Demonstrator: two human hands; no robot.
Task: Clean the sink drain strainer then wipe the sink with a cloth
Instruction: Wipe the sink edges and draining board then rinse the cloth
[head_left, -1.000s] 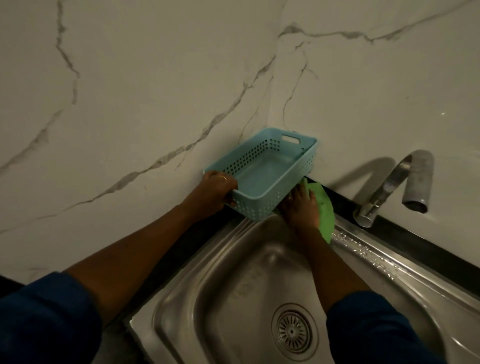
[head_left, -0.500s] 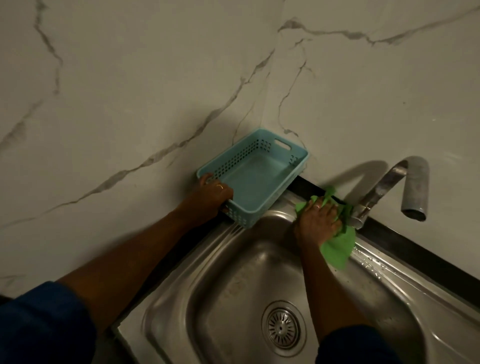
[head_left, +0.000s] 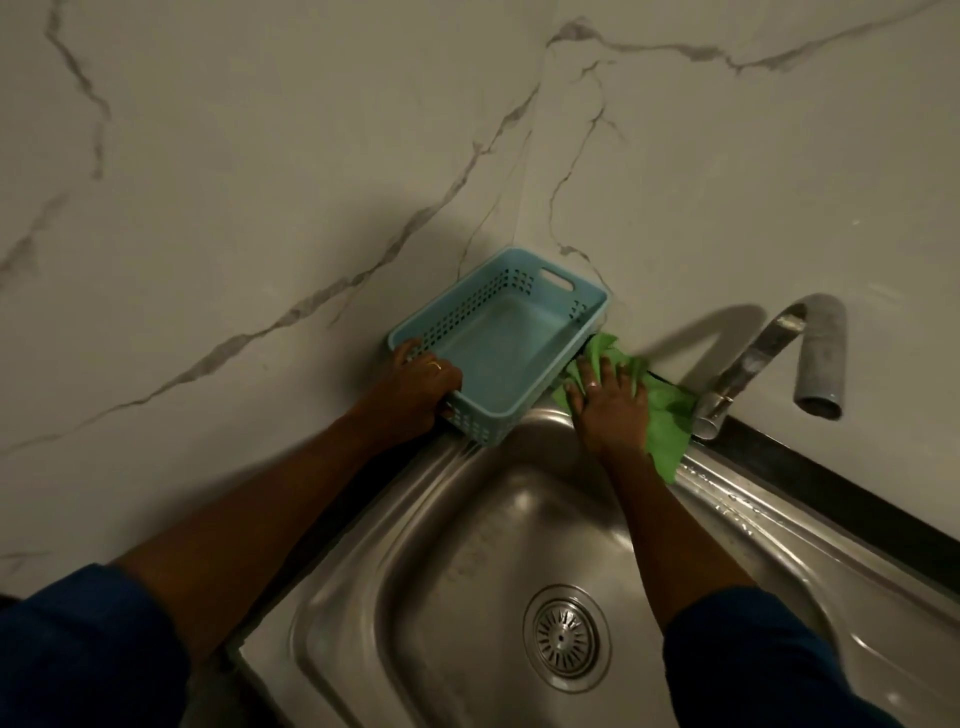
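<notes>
1 basket (head_left: 470, 285) gripped, left hand (head_left: 415, 391) | 1 cloth (head_left: 669, 418) pressed, right hand (head_left: 612, 411) | 1 strainer (head_left: 566, 638)

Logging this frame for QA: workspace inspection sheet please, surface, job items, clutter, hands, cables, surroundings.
Surface: stainless sink, droplets on right rim.
Job's things: drain strainer seated in the drain; green cloth on the back rim beside the tap.
Clutter: blue perforated basket, empty, in the wall corner.
Grippers: left hand grips the basket's near corner; right hand presses flat on the cloth.
Cables: nothing seen.
Surroundings: marble-veined wall, black countertop strip.
</notes>
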